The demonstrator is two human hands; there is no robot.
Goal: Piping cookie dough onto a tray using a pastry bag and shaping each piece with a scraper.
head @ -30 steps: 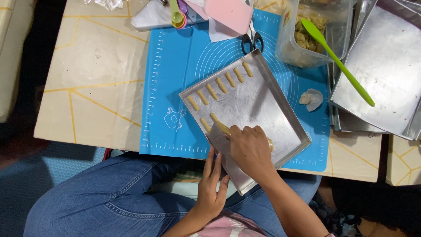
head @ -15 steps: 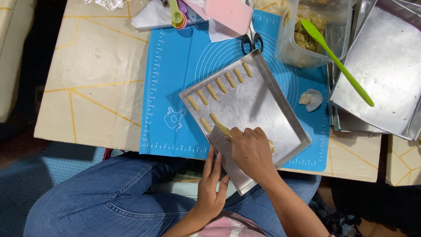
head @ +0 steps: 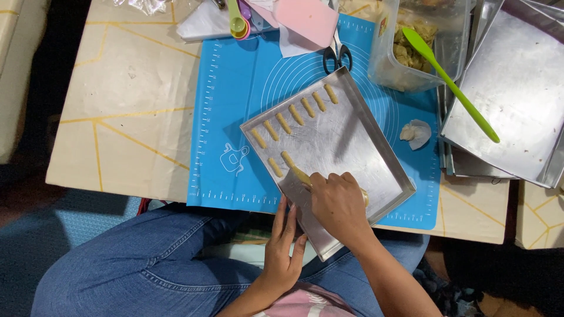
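A silver baking tray [head: 352, 138] lies tilted on a blue silicone mat [head: 235, 94]. Several short dough sticks [head: 296, 114] sit in a row along its far edge, and two more lie in a second row [head: 276, 167]. My right hand [head: 338, 205] rests on the tray's near part, fingers pinching a dough stick [head: 301, 175] against the metal. My left hand [head: 282, 249] is flat, fingers straight and together, touching the tray's near left edge over my lap. I wear blue jeans.
A clear tub of dough [head: 420, 47] holds a green spatula [head: 452, 82]. Stacked empty trays [head: 517, 100] stand at the right. Scissors [head: 336, 56], a pink scraper [head: 308, 20], measuring spoons [head: 238, 20] and a crumpled wrapper [head: 416, 134] lie around.
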